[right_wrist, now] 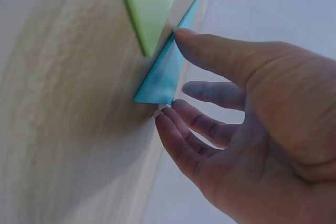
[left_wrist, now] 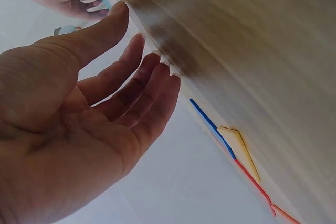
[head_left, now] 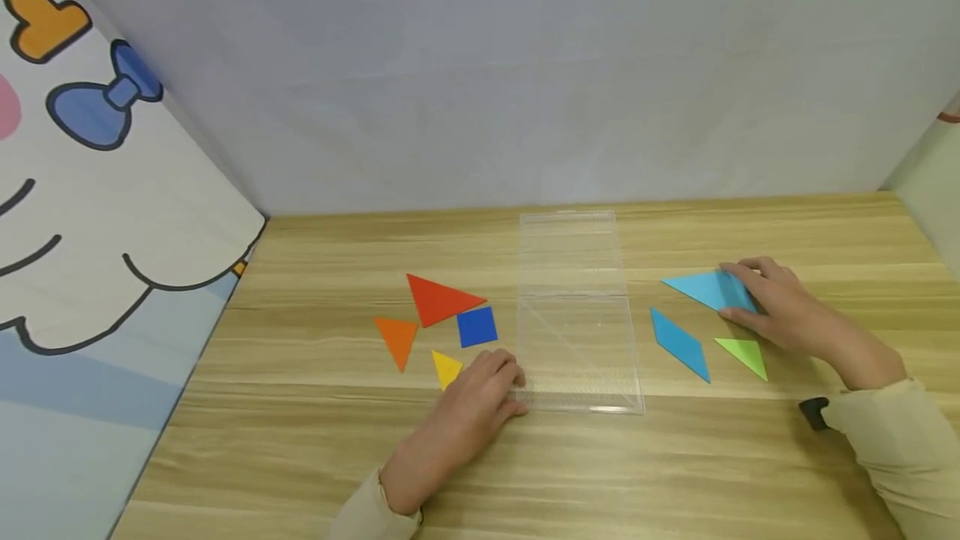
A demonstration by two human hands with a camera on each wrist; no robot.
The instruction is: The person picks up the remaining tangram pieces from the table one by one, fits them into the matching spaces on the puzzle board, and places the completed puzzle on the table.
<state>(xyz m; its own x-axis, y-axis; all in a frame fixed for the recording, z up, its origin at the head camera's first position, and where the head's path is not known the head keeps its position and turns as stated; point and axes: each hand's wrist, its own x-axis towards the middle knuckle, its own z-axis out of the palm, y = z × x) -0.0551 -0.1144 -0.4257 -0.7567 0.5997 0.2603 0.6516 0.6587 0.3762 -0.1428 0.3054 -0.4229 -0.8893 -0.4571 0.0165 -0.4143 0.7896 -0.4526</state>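
My right hand (head_left: 783,307) holds a large light blue triangle (head_left: 701,286) by its edges, thumb on the near side and fingers at the far side. In the right wrist view, the thumb touches one edge of that triangle (right_wrist: 164,74). Close by lie a blue parallelogram (head_left: 680,346) and a light green triangle (head_left: 744,355). At the lower left corner of a clear plastic case (head_left: 577,357) rests my left hand (head_left: 472,407), its fingers loosely bent with nothing visible between them. A yellow triangle (head_left: 446,367) is partly hidden behind it.
Left of the case lie a red triangle (head_left: 441,302), a blue square (head_left: 477,327) and an orange triangle (head_left: 397,340). All rest on a wood-grain table (head_left: 315,440). A pale wall covering (head_left: 562,107) rises behind the table, with a cartoon-print sheet (head_left: 172,223) at left.
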